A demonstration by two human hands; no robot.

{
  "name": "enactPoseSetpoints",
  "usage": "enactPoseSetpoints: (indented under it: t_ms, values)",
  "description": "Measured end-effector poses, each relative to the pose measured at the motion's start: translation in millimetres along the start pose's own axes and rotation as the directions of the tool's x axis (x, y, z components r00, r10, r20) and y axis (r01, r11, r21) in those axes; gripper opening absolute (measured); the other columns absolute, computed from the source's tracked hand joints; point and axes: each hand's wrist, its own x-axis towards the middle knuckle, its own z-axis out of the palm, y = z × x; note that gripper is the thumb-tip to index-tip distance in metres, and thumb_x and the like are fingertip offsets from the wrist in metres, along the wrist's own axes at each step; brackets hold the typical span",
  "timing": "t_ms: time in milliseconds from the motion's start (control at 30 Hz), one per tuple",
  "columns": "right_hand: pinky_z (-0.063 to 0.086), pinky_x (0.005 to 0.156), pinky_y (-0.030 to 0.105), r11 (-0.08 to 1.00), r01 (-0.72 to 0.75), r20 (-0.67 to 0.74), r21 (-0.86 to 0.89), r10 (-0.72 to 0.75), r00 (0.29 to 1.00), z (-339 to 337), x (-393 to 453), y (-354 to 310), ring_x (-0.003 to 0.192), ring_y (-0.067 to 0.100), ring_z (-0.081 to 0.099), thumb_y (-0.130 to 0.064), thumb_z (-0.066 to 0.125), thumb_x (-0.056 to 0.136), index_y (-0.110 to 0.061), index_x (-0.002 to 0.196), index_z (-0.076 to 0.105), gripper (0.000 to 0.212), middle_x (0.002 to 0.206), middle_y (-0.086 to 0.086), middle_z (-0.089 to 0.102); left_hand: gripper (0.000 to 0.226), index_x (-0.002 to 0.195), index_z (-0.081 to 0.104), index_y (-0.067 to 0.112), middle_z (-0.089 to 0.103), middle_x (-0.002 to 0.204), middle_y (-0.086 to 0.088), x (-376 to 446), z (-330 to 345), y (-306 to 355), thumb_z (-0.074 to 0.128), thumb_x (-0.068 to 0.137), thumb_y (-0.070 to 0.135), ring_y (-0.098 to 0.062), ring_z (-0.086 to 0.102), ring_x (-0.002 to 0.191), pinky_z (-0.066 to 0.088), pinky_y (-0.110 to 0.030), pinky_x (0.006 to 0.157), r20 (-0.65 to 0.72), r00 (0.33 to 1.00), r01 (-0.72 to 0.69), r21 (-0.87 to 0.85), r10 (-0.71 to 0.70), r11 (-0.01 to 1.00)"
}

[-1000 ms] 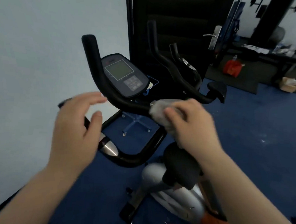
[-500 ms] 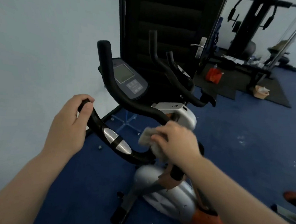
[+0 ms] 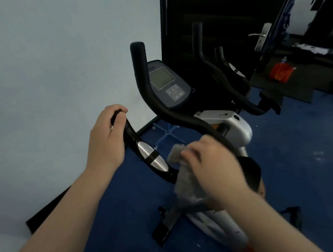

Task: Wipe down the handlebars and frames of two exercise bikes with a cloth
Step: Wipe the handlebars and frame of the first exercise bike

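The near exercise bike has black looping handlebars (image 3: 162,110), a console (image 3: 167,83) with a grey screen, and a silver frame (image 3: 237,127). My left hand (image 3: 107,140) grips the near left end of the handlebar, just above its silver pulse sensor (image 3: 152,158). My right hand (image 3: 211,168) holds a grey cloth (image 3: 184,182) against the low middle bend of the handlebar, blurred by motion. A second bike's black handlebars (image 3: 216,70) stand behind, to the right.
A pale wall fills the left side, with a dark baseboard (image 3: 47,206) near the blue carpet (image 3: 298,171). A dark open door (image 3: 225,23) with a metal handle stands behind the bikes. A red bag (image 3: 281,73) and gym gear lie beyond it.
My left hand went from hovering open to gripping the handlebar's left end. My right hand slid the cloth from the upper bar down to the low middle bend.
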Motion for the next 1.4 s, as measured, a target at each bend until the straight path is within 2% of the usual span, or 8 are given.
enactPoseSetpoints:
  t_ms: [167,333,600,767,1000,1100,1233,1400]
  values:
    - [0.034,0.076,0.020,0.998,0.051,-0.341,-0.034,-0.059,0.938,-32,13,18,0.094,0.013,0.042,-0.033,0.054,0.092,-0.018,0.099,0.072,0.025,0.101,-0.002,0.053,0.024,0.106,0.059,0.031,0.060,0.097,0.016,3,-7,-9,0.039,0.096,0.037,0.002,0.054,0.087,0.036,0.000,0.070,0.065,0.996,-0.060,0.012,0.060,0.998]
    - [0.036,0.091,0.032,0.948,0.052,0.025,-0.315,-0.046,0.999,-10,12,20,0.106,0.018,0.044,-0.039,0.043,0.098,-0.032,0.114,0.066,0.029,0.113,-0.004,0.054,0.026,0.106,0.057,0.033,0.060,0.095,0.020,8,-17,-15,0.037,0.094,0.043,-0.002,0.055,0.083,0.039,-0.015,0.069,0.151,0.983,-0.109,0.008,0.107,0.994]
    - [0.048,0.072,0.030,0.965,-0.228,0.062,-0.128,0.237,0.970,6,-5,-15,0.087,0.011,0.055,-0.049,0.045,0.094,-0.037,0.099,0.070,0.028,0.096,-0.010,0.053,0.020,0.103,0.052,0.033,0.061,0.092,0.012,10,-16,-21,0.035,0.096,0.040,-0.007,0.055,0.081,0.041,-0.021,0.066,0.205,0.962,-0.174,-0.065,0.183,0.983]
    - [0.047,0.061,0.030,0.906,-0.396,-0.250,0.150,0.422,0.871,50,-24,-59,0.067,0.007,0.048,-0.051,0.038,0.093,-0.029,0.086,0.069,0.039,0.078,-0.009,0.042,0.015,0.094,0.046,0.041,0.064,0.080,-0.007,13,-20,-23,0.032,0.095,0.046,-0.018,0.055,0.067,0.044,-0.031,0.057,0.275,0.941,-0.181,-0.086,0.198,0.980]
    - [0.034,0.107,0.035,0.895,-0.311,-0.438,0.320,0.431,0.789,71,-12,-97,0.096,0.002,0.059,-0.033,0.023,0.099,-0.028,0.095,0.069,0.046,0.095,-0.016,0.067,0.013,0.095,0.045,0.041,0.063,0.080,0.003,18,-21,-28,0.032,0.095,0.046,-0.013,0.058,0.072,0.044,-0.018,0.058,0.316,0.926,-0.176,-0.117,0.205,0.977]
    - [0.055,0.066,0.039,0.960,-0.226,-0.479,0.164,0.278,0.832,76,22,-135,0.076,0.019,0.066,-0.025,0.031,0.094,-0.017,0.098,0.066,0.035,0.088,-0.002,0.070,0.015,0.097,0.046,0.041,0.063,0.083,0.012,19,-21,-26,0.033,0.094,0.046,-0.007,0.061,0.075,0.047,-0.019,0.062,0.318,0.929,-0.157,-0.120,0.188,0.980]
    - [0.052,0.073,0.038,0.989,-0.119,-0.225,-0.087,0.096,0.970,70,18,-114,0.093,0.019,0.062,-0.025,0.045,0.091,-0.020,0.123,0.055,0.034,0.114,-0.003,0.062,0.023,0.107,0.049,0.041,0.062,0.091,0.017,18,-26,-27,0.031,0.094,0.047,-0.003,0.059,0.081,0.042,-0.019,0.066,0.338,0.926,-0.140,-0.111,0.170,0.984]
    - [0.039,0.055,0.032,0.952,-0.303,-0.171,-0.040,0.293,0.941,56,21,-112,0.075,0.026,0.062,-0.019,0.039,0.096,-0.022,0.108,0.053,0.019,0.092,0.000,0.063,0.037,0.130,0.050,0.041,0.059,0.119,0.026,15,-31,-26,0.029,0.100,0.044,0.009,0.052,0.115,0.038,-0.002,0.087,0.384,0.916,-0.015,-0.260,0.117,0.965]
